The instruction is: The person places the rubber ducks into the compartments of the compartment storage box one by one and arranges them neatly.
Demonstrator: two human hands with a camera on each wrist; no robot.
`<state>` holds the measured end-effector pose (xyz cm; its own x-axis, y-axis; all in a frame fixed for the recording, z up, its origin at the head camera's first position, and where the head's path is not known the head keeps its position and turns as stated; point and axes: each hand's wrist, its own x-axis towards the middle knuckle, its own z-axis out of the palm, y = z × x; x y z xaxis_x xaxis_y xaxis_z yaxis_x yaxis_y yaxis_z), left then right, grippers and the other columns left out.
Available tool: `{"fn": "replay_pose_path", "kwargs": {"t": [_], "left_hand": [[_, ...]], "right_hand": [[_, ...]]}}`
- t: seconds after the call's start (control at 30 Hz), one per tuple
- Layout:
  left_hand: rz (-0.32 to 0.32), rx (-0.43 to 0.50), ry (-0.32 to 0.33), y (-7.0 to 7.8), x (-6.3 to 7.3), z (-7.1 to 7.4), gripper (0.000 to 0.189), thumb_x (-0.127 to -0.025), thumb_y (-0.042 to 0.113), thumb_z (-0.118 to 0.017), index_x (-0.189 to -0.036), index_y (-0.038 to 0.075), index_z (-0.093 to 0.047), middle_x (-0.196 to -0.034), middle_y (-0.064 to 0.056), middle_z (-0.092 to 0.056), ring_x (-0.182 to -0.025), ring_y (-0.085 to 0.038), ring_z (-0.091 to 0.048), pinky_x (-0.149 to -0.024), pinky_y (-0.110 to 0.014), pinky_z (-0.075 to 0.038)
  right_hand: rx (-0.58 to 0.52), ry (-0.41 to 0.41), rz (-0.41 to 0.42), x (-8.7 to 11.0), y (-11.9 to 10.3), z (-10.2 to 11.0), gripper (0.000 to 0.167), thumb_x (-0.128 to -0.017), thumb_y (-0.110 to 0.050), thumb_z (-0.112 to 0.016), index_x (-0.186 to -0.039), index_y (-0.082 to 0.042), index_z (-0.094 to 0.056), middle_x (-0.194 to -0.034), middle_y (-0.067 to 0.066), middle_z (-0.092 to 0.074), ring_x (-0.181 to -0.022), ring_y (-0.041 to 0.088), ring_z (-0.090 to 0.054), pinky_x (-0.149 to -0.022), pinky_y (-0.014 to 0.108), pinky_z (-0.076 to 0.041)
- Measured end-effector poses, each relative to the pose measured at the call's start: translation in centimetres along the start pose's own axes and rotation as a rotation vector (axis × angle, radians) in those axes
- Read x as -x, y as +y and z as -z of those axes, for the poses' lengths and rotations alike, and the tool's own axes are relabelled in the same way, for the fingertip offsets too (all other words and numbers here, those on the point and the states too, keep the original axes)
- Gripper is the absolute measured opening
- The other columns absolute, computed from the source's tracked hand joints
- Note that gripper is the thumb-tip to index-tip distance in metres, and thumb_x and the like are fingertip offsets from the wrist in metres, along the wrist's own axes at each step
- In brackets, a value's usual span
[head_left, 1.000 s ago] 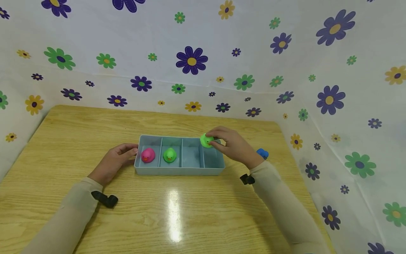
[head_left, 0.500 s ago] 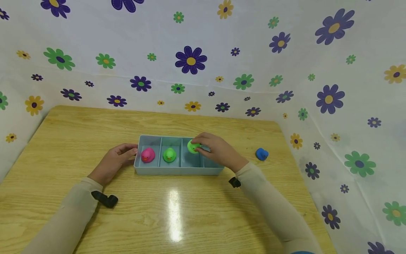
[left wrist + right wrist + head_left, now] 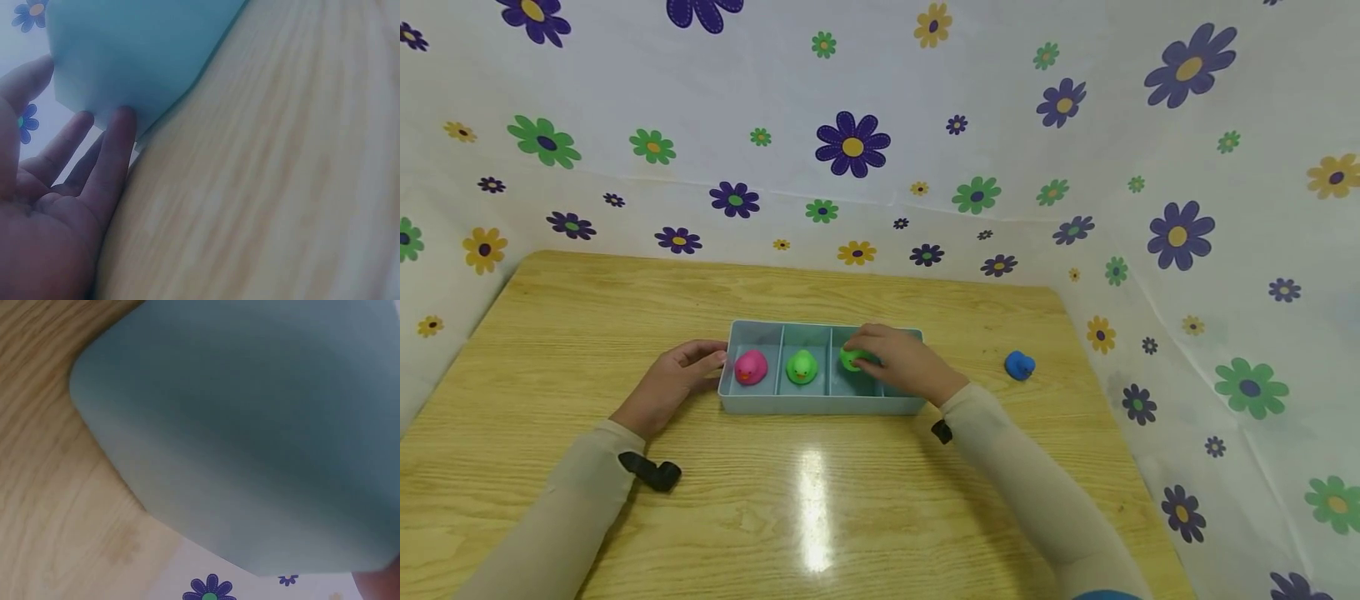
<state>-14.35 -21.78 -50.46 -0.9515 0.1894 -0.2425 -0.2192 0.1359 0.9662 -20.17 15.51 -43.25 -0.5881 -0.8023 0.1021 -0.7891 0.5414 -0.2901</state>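
Observation:
A grey-blue tray with a row of compartments lies on the table. My left hand touches its left end with extended fingertips, as the left wrist view shows. In the leftmost compartment sits a pink rubber duck; beside it, in the second, sits a green rubber duck. My right hand reaches down into the third compartment and pinches another green duck, partly hidden by the fingers. Mostly the tray's outer wall fills the right wrist view, hiding that grip.
A blue rubber duck lies on the wooden table to the right of the tray. Flower-printed white cloth hangs behind the table and along its right side. The rightmost compartment is partly covered by my right hand.
My right hand has carried the green duck leftward from above the rightmost compartment and down into the third. The left hand has stayed at the tray's end.

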Motion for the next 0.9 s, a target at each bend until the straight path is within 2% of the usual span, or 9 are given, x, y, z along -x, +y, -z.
{"fn": "replay_pose_path", "kwargs": {"t": [0.27,0.53,0.9], "left_hand": [[-0.007,0.018,-0.001,-0.09,-0.01,0.07,0.071,-0.101,0.051,-0.062,-0.151,0.002,-0.048,-0.156,-0.017,-0.047,-0.124,-0.008,-0.057,-0.097,-0.022,-0.055],[-0.003,0.009,0.005,-0.01,-0.09,0.0,0.071,-0.101,0.052,-0.062,-0.15,0.003,-0.048,-0.155,-0.016,-0.047,-0.13,-0.016,-0.056,-0.098,-0.023,-0.055],[-0.007,0.007,-0.003,0.07,0.01,-0.02,0.072,-0.101,0.052,-0.061,-0.151,0.002,-0.047,-0.156,-0.017,-0.047,-0.129,-0.017,-0.056,-0.097,-0.023,-0.056]], "right_hand": [[0.071,-0.028,0.012,-0.49,-0.06,-0.7,0.026,-0.099,-0.014,-0.072,-0.124,-0.008,-0.071,-0.12,0.003,-0.068,-0.11,0.016,-0.067,-0.096,0.029,-0.057],[0.066,-0.043,0.02,-0.57,-0.17,-0.76,0.025,-0.099,-0.015,-0.073,-0.123,-0.009,-0.072,-0.118,0.001,-0.069,-0.106,0.013,-0.068,-0.094,0.028,-0.057],[0.044,-0.132,-0.06,-0.94,-0.62,-0.43,0.021,-0.098,-0.014,-0.073,-0.119,-0.012,-0.071,-0.116,-0.001,-0.068,-0.1,0.011,-0.066,-0.091,0.03,-0.057]]}}
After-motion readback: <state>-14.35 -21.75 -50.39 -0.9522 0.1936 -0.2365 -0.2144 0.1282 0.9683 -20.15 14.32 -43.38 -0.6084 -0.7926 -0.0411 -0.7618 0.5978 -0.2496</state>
